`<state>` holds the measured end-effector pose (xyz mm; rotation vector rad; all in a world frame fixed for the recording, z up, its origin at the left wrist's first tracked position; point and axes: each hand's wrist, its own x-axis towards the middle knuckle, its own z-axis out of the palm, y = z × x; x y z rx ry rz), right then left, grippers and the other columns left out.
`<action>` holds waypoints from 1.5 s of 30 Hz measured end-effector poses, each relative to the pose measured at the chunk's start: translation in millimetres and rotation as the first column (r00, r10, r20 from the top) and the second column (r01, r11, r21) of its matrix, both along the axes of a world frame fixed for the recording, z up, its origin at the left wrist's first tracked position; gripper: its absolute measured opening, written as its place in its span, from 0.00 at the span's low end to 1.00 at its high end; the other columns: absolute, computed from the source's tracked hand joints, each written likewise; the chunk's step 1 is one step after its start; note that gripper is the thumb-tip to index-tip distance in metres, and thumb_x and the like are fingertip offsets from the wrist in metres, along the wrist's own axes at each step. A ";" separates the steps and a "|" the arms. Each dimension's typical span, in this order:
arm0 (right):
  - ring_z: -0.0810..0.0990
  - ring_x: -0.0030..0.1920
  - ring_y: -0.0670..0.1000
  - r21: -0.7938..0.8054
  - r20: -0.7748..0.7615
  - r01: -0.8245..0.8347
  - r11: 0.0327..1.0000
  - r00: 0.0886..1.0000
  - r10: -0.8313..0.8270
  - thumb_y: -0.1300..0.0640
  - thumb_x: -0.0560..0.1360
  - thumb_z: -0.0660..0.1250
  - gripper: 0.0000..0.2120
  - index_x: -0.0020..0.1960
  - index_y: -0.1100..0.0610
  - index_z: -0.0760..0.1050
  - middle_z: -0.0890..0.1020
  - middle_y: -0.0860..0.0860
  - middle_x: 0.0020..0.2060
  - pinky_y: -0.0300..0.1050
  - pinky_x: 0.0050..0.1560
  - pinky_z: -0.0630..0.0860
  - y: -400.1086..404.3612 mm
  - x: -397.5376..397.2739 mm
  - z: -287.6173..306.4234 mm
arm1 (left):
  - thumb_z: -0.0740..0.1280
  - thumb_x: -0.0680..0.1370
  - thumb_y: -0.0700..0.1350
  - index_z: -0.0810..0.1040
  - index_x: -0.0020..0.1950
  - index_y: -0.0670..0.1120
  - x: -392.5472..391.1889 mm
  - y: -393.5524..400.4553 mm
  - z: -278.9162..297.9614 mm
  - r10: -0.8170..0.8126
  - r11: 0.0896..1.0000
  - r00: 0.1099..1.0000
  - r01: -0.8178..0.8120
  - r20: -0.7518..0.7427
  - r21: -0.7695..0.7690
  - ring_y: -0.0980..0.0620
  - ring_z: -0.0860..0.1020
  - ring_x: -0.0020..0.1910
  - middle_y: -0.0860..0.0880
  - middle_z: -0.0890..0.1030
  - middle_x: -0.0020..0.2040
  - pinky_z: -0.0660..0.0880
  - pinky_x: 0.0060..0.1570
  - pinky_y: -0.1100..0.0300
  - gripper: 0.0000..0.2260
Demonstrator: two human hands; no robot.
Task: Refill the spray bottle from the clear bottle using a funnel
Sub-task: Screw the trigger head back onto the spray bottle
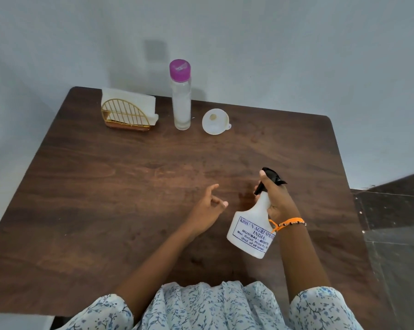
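Sprayer point(250, 231) tilted over table's point(105, 186) near right, neck gripped by right hand point(276, 201). Left hand point(207, 208) loose, empty, just beside, nearer to steady the body. Funnel point(215, 121) & clear bottle point(181, 101) well apart, far edge.

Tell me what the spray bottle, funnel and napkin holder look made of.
Spray bottle: matte, milky white plastic, seemingly, with a glossier black plastic trigger head. Funnel: thin white plastic, slightly translucent at the rim. Napkin holder: gold-coloured wire, probably metal, given its thin bars; its brown base is unclear.
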<state>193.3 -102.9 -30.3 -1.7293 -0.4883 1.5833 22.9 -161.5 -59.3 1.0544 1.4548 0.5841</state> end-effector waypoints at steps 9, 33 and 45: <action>0.81 0.45 0.51 0.265 -0.103 0.019 0.964 0.995 0.008 0.56 0.75 0.67 0.05 0.51 0.52 0.76 0.80 0.54 0.40 0.53 0.47 0.80 19.0 18.5 21.3 | 0.64 0.78 0.47 0.64 0.71 0.52 16.0 19.5 -0.1 0.010 1.000 1.000 -0.010 0.010 -0.019 0.51 0.79 0.52 0.53 0.78 0.51 0.73 0.59 0.53 0.22; 0.72 0.33 0.50 0.680 0.126 -0.249 0.689 0.966 0.226 0.63 0.66 0.75 0.10 0.42 0.63 0.76 0.78 0.51 0.32 0.40 0.35 0.68 225.0 -12.6 14.0 | 0.63 0.79 0.47 0.64 0.71 0.51 7.7 140.8 29.3 0.162 0.986 0.986 -0.163 0.027 0.046 0.55 0.80 0.52 0.51 0.80 0.55 0.71 0.63 0.52 0.20; 0.80 0.42 0.47 0.638 0.198 -0.347 0.688 0.937 0.289 0.62 0.65 0.75 0.17 0.51 0.63 0.76 0.83 0.48 0.40 0.37 0.43 0.73 230.4 -15.4 3.3 | 0.62 0.79 0.47 0.65 0.70 0.51 11.8 152.3 29.2 0.159 0.987 0.986 -0.160 0.055 0.016 0.55 0.80 0.51 0.50 0.79 0.56 0.71 0.61 0.55 0.19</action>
